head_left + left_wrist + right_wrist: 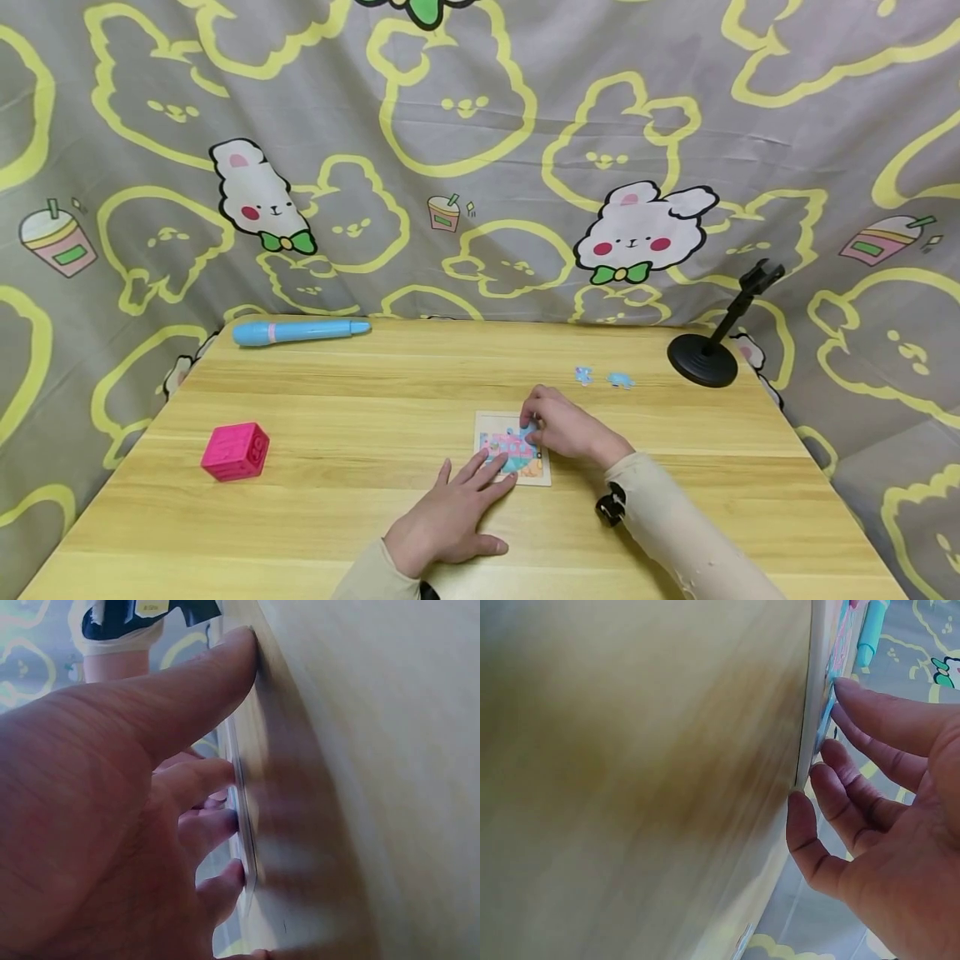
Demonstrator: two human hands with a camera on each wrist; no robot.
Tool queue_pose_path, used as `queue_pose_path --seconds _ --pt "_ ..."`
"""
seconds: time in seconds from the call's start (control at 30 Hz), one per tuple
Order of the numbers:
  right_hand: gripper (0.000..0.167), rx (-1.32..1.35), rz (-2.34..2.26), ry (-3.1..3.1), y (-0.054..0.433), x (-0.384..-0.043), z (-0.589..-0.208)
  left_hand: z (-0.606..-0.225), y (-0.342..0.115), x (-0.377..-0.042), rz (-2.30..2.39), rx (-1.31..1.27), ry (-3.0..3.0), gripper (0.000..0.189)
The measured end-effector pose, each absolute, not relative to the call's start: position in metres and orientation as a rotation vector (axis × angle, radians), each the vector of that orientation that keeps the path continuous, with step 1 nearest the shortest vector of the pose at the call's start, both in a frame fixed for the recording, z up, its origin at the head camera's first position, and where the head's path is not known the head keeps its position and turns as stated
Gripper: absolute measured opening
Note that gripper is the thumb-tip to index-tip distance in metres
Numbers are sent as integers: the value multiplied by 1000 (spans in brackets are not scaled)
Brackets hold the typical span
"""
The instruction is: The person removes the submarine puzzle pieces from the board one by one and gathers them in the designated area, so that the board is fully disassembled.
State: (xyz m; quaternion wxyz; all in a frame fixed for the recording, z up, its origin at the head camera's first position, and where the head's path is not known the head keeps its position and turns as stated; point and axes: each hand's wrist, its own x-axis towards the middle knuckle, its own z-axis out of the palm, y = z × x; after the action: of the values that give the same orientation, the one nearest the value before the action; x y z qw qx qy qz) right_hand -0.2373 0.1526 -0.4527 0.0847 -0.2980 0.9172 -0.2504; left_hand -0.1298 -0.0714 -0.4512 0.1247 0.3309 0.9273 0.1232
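A small square jigsaw puzzle (pixel 543 477) in a pale frame lies on the wooden table, its picture mostly pink, blue and teal. My left hand (pixel 453 517) spreads its fingers over the lower left of the puzzle, fingertips resting on it and thumb stretched out over the table. At the puzzle's upper right corner, my right hand (pixel 564 423) has its thumb and index finger on a blue puzzle piece (pixel 529 432), partly hidden by the fingers. In the right wrist view the other fingers (pixel 802 819) curl at the board's edge.
Two loose puzzle pieces, one bluish-purple (pixel 583 376) and one blue (pixel 620 380), lie beyond my right hand. A black round-based stand (pixel 702 360) is at the back right. A blue microphone-shaped stick (pixel 300 332) lies at the back left, a pink cube (pixel 235 452) nearer. Patterned cloth (pixel 480 192) hangs behind.
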Motion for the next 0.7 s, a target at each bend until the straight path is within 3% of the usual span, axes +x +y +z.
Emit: queue_pose_path --seconds 0.3,0.7 --pt "24 -821 -695 2779 150 -238 -454 -453 -71 -131 367 965 2706 81" --pt "23 -858 -725 2785 150 -239 -454 -453 -71 -130 357 963 2717 81"
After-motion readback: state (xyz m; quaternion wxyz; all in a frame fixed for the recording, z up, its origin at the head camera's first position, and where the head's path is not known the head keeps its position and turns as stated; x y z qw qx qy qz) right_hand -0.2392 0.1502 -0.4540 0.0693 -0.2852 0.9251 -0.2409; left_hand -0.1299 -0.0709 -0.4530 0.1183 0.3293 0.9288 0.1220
